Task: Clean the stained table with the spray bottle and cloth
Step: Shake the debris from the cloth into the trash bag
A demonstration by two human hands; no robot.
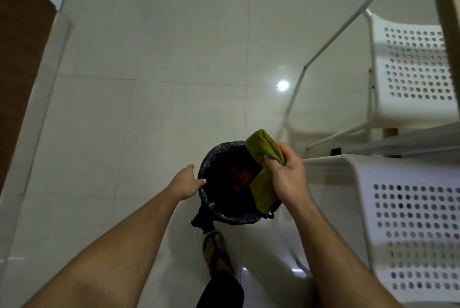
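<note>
Over bin (pixel 225 218), right hand (pixel 286 178) gripping cloth (pixel 263 158)

Person: bare forearms, no sleeves showing; left hand (pixel 187 182), right hand (pixel 286 178); dark trouser leg (pixel 221 290); dark-strapped flip-flop (pixel 219 255).

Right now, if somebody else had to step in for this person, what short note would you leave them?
Left hand: open, fingers resting on the rim of the bin, which is lined with a dark bag.
Right hand: grips the green cloth, held over the bin's right side.
Spray bottle: not in view. Of the table, only the frame shows at right, past two white chairs, so I cannot tell whether the stain is gone.
Done: cannot tell from here.
Left: check the table top; find the spray bottle if it still needs cleaning.
</note>
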